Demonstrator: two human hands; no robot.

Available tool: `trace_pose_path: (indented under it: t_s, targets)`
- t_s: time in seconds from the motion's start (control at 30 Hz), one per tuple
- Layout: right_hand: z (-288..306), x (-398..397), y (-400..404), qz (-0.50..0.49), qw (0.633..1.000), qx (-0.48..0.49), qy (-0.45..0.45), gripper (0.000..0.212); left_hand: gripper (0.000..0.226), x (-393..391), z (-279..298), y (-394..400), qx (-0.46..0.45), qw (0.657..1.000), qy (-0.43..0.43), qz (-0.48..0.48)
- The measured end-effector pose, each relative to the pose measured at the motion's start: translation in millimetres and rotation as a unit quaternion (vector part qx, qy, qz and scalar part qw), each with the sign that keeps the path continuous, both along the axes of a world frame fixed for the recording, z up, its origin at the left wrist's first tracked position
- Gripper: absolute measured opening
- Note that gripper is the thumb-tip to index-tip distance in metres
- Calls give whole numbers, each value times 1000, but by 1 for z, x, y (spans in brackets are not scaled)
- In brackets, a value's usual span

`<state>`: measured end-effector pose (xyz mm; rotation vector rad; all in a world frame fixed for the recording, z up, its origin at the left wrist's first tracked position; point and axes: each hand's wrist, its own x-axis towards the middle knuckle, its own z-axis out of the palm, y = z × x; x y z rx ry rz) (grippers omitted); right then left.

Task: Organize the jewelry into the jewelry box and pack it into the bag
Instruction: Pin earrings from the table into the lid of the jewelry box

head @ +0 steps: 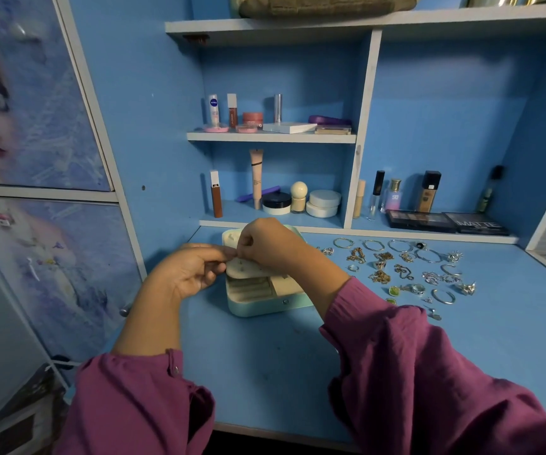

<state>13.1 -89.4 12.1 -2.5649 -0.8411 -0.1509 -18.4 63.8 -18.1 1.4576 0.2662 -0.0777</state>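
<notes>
Lying beneath right hand [266, 246]: jewelry box [265, 300]

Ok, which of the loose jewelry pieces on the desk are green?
The two small green stone pieces at the near left edge of the spread, just right of the jewelry box. Everything else there looks silver or gold.

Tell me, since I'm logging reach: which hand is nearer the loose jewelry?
Right. The right hand is over the jewelry box, beside the jewelry; the left hand is at the box's far side.
</notes>
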Motion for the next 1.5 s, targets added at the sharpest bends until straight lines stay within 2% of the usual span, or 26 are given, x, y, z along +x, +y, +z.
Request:
trace_pose_path:
  t_s: [0.17,0.3,0.53,0.7,0.83,0.93,1.13,1.5]
  targets:
    - [11,0,-25,-1,998,66,16,13,30,-2,1,4,-1,999,-25,-24]
    - [19,4,-64,-37,993,111,18,12,22,-3,1,3,-7,998,-38,-44]
    - [21,-1,-143,-100,985,135,35,11,9,7,-7,1,11,998,-56,-8]
    - [12,-7,-186,-119,986,105,56,9,9,15,-16,-5,53,993,-100,40]
    - [3,-12,-205,-112,984,103,94,7,7,22,-23,-22,101,976,-139,132]
    - [-5,-17,-214,-115,977,130,124,7,17,29,-28,-32,117,962,-165,181]
    - [-16,-19,-232,-124,974,124,146,3,22,34,-31,-40,208,940,-160,217]
    - [-9,-26,-254,-128,971,56,195,6,24,36,-33,-41,250,928,-163,223]
